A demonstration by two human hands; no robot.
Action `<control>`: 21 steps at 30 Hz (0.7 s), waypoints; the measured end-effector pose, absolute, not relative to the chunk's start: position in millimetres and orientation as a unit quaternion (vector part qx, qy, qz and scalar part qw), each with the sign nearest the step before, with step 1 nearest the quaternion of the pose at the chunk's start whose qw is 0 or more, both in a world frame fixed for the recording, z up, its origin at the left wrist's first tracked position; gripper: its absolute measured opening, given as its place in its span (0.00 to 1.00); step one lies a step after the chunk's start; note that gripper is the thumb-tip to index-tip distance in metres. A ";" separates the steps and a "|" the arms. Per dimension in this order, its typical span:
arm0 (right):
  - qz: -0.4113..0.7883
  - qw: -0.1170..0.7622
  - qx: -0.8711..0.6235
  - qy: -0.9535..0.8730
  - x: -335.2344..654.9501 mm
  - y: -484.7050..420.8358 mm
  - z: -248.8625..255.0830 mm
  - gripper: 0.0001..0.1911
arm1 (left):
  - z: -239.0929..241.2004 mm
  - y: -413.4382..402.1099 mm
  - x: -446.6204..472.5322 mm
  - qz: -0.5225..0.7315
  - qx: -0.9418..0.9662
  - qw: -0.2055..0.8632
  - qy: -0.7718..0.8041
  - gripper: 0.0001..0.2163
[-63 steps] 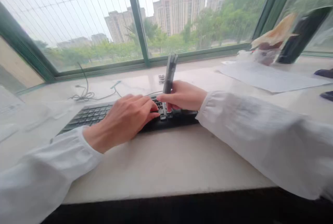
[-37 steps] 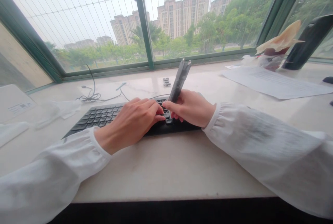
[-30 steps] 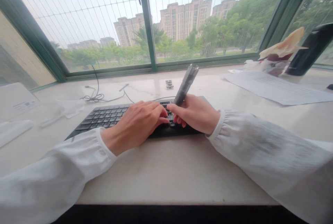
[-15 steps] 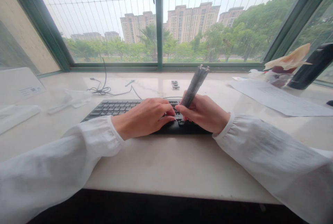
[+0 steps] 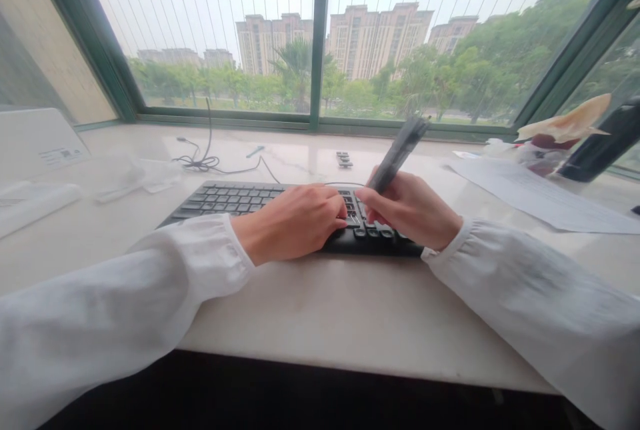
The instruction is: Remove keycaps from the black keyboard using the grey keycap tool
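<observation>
Countertop: we have both white sleeves (image 5: 530,293) reaching in over its pale near edge (image 5: 320,323).
Left hand (image 5: 295,220): we rest it across the keyboard, fingers bent, thumb and forefinger close together; whether they pinch anything we cannot tell, since the thin pale lines beside them are too fine to read.
Keyboard (image 5: 225,198): it lies flat on the countertop beneath our hands, with key rows showing at left, a few caps along the near row, and a patch between the hands that looks bare of caps.
Right hand (image 5: 415,210): our thumb and fingers are clamped around the lower part of the dark tool (image 5: 400,153), whose top leans to the right.
Step in hand: we judge it close work on single keys, left hand steadying, right hand guiding the tool.
Next move: we think it calls for a firm left hand and a small, controlled motion of the tool.
Small dark pieces (image 5: 344,161): we see them lying behind the keyboard, apart from it.
Cable (image 5: 203,162): its coil sits farther left, near the window frame (image 5: 320,50).
</observation>
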State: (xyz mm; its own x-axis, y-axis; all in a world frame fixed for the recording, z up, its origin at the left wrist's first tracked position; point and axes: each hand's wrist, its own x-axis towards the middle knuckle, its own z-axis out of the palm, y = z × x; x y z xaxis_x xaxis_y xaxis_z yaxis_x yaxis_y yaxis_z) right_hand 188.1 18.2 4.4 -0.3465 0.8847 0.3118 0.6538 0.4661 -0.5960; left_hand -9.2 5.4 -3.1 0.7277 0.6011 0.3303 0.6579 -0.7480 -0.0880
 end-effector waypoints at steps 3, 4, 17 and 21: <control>0.233 0.275 -0.507 -0.783 191.4 22.5 7.6 0.19 | -3.0 5.4 -9.0 -0.136 -0.921 0.107 -0.349 0.12; 0.238 0.265 -0.509 -0.784 192.1 23.3 8.6 0.20 | -2.8 5.1 -8.9 -0.133 -0.920 0.112 -0.352 0.12; 0.226 0.267 -0.507 -0.788 194.1 26.6 6.1 0.22 | 13.8 16.6 -24.3 -0.187 -0.915 0.125 -0.334 0.15; 0.203 0.276 -0.514 -0.787 194.0 24.9 5.9 0.20 | 16.1 14.8 -25.1 -0.165 -0.919 0.132 -0.333 0.13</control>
